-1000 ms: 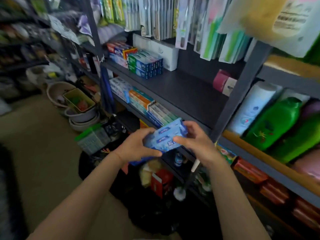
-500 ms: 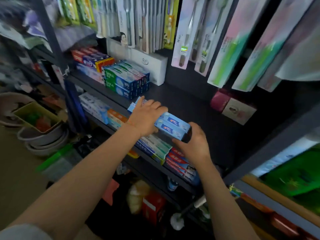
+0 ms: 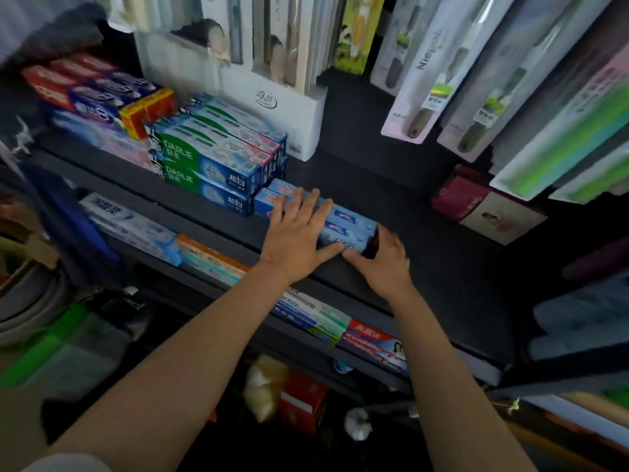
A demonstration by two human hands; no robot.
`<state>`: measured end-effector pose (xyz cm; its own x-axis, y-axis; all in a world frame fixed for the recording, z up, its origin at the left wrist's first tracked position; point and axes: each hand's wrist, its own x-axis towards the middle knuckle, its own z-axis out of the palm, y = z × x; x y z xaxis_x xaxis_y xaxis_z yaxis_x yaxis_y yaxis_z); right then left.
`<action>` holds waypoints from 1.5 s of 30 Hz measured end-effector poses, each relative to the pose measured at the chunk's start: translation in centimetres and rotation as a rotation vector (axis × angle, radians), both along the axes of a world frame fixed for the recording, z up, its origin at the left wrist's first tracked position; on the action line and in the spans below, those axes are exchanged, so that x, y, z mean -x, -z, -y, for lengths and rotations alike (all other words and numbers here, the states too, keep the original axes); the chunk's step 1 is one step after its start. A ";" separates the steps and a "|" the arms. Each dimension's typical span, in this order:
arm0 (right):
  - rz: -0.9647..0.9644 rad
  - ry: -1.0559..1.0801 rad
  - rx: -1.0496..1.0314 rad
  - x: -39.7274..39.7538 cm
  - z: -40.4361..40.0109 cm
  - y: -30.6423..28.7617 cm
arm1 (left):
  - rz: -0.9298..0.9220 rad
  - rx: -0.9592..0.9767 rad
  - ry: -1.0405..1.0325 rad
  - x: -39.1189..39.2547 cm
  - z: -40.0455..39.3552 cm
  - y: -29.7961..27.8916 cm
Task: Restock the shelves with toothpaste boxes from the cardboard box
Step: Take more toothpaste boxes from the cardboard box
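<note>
Blue toothpaste boxes (image 3: 347, 224) lie flat on the dark shelf (image 3: 401, 206), right beside a stack of green-and-blue Darlie boxes (image 3: 211, 165). My left hand (image 3: 299, 233) lies on top of the blue boxes with fingers straight and spread. My right hand (image 3: 384, 257) holds their right end, thumb along the front edge and fingers curled round the end. The cardboard box is out of view.
Red, purple and pale-blue toothpaste boxes (image 3: 92, 103) fill the shelf's left. A white holder (image 3: 272, 107) stands behind; packed toothbrushes (image 3: 439, 69) hang above. Pink and beige small boxes (image 3: 483, 209) sit at the right. The lower shelf (image 3: 218, 257) holds more toothpaste boxes.
Both hands carried the blue boxes from mid-air onto the shelf and slid them left and back against the Darlie stack. The view has moved closer to the shelf.
</note>
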<state>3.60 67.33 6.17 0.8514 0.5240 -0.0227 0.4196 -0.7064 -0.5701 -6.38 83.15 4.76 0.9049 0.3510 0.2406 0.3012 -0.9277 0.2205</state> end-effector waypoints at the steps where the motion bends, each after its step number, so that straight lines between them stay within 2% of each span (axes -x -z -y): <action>1: 0.018 0.017 -0.003 0.1 -0.2 0.2 | 0.038 -0.010 0.003 -0.2 -0.3 0.3; 7: 0.113 0.073 -0.015 0.6 -0.5 1.2 | 0.184 -0.064 0.052 -0.5 -0.9 1.7; 11: 0.085 0.103 -0.072 2.8 0.3 1.2 | 0.236 0.000 -0.013 0.8 0.7 2.2; 14: 0.035 0.049 -0.162 5.7 2.2 1.3 | 0.286 0.124 -0.068 2.9 5.0 3.1; 16: 0.018 0.002 -0.287 8.0 4.9 1.3 | 0.382 0.258 -0.079 4.6 9.2 3.4; 19: 0.254 0.022 -0.469 11.4 12.0 1.8 | 0.546 0.362 -0.077 6.9 16.8 4.1; 21: 0.295 0.094 -0.495 12.6 18.3 3.1 | 0.440 0.450 -0.047 7.7 22.1 4.7; 22: 0.249 0.143 -0.486 12.8 21.6 3.8 | 0.293 0.523 -0.030 7.8 24.6 5.1; 24: 0.138 0.222 -0.415 12.7 28.5 5.3 | -0.138 0.637 0.043 8.0 29.8 5.6; 26: -0.014 0.223 -0.281 12.5 35.3 6.6 | -0.534 0.603 0.189 8.4 35.4 5.9; 28: -0.162 0.147 -0.162 12.4 41.6 7.0 | -0.694 0.598 0.237 9.2 41.2 5.5; 31: -0.120 0.083 -0.134 13.0 50.7 6.4 | -0.602 0.692 0.198 9.7 50.4 4.7; 35: -0.082 0.241 -0.200 13.3 62.7 4.4 | -0.561 0.724 0.288 8.2 61.7 3.0; 37: -0.058 0.302 -0.207 12.5 67.6 3.6 | -0.481 0.755 0.337 6.7 66.3 2.5; 41: 0.027 0.409 -0.175 10.3 74.6 4.1 | -0.327 0.766 0.398 4.0 73.9 2.9; 45: 0.110 0.511 -0.037 7.8 79.3 5.9 | -0.283 0.692 0.415 1.1 79.2 4.5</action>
